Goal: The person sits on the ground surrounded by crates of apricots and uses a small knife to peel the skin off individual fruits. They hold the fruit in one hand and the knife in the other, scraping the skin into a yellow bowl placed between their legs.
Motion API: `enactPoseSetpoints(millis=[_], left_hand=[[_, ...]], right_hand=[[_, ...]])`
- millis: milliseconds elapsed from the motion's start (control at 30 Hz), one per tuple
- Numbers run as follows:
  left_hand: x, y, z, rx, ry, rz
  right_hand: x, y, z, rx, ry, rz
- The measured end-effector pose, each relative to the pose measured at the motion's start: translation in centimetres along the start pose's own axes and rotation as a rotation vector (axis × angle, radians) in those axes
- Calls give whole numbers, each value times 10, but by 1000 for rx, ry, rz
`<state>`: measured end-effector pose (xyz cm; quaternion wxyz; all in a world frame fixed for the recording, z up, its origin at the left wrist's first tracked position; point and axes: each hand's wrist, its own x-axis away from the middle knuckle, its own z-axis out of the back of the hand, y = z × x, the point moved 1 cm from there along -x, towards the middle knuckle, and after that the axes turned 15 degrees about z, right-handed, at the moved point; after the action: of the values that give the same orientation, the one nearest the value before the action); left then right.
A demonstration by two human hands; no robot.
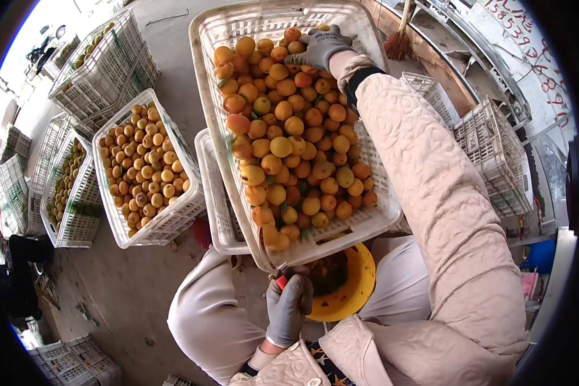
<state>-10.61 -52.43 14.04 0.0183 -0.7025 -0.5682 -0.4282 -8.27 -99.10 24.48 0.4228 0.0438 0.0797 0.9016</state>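
Note:
A large white plastic crate (383,186) of round orange-yellow fruit (289,141), apricot-like, is tilted in front of me. My right hand (323,50), in a grey glove, reaches to its far end. It lies over the fruit there with thumb and fingers apart; the fingertips are partly hidden. At the crate's near edge my left hand (288,307), also gloved in grey, is closed around small red-handled clippers (280,278). Their metal tip shows above the fist. Just right of that hand, a yellow bucket (360,286) with dark contents stands between my knees.
Below the fruit crate is another white crate (207,186). To the left stands a crate of fruit (193,170), beside a second filled crate (87,225) and stacked crates (103,71). More crates (495,154) and a broom (399,42) are at the right.

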Motion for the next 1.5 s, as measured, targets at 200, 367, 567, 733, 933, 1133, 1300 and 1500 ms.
enactPoseSetpoints(millis=[200, 367, 567, 733, 933, 1133, 1300, 1500], left_hand=[[4, 4, -4, 22, -4, -5], [5, -4, -4, 56, -57, 46], [8, 1, -5, 42, -29, -12], [7, 2, -4, 27, -36, 8], [4, 4, -12, 2, -33, 43], [-2, 4, -8, 51, 8, 24], [-3, -1, -15, 83, -1, 41], [-1, -6, -9, 79, -39, 39]], right_hand=[[26, 16, -22, -279, -72, 139], [121, -25, -52, -235, -26, 132], [191, -30, -64, -276, 110, 352], [108, 4, -40, -529, 268, 263], [29, 14, -35, -310, 162, 12], [74, -56, -40, -450, 92, 84], [152, -61, -63, -440, 213, 291], [216, -63, -55, -502, 162, 437]])
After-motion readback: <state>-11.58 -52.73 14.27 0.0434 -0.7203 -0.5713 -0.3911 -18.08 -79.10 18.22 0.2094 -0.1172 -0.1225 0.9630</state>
